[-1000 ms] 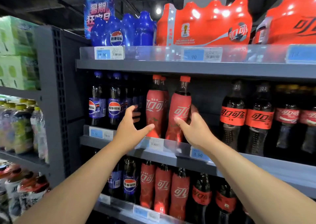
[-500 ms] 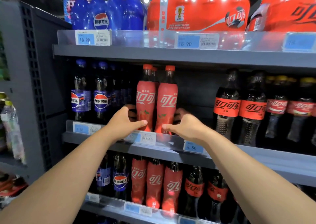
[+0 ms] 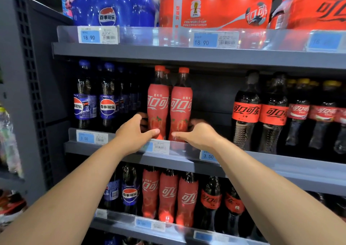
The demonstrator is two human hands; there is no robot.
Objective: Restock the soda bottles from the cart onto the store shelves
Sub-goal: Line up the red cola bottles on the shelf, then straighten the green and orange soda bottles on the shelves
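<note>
**Middle shelf, front edge, centre.** Two red soda bottles stood upright and side by side, touching, just behind the clear price rail.
- Left red bottle: the left hand gripped it low down, thumb across the front and fingers curled behind.
- Right red bottle: the right hand held it the same way at the base.
- A third red cap showed behind the pair.

**Same shelf, left end.** Blue-label bottles stood in rows.

**Same shelf, right end.** Black cola bottles stood well apart from the red pair, with a bare gap between.

**Progress, as judged.** Both bottles looked seated on the shelf, though neither hand had let go. The gap suggested room for more. The cart was out of view, so the stock left could not be told.
</note>
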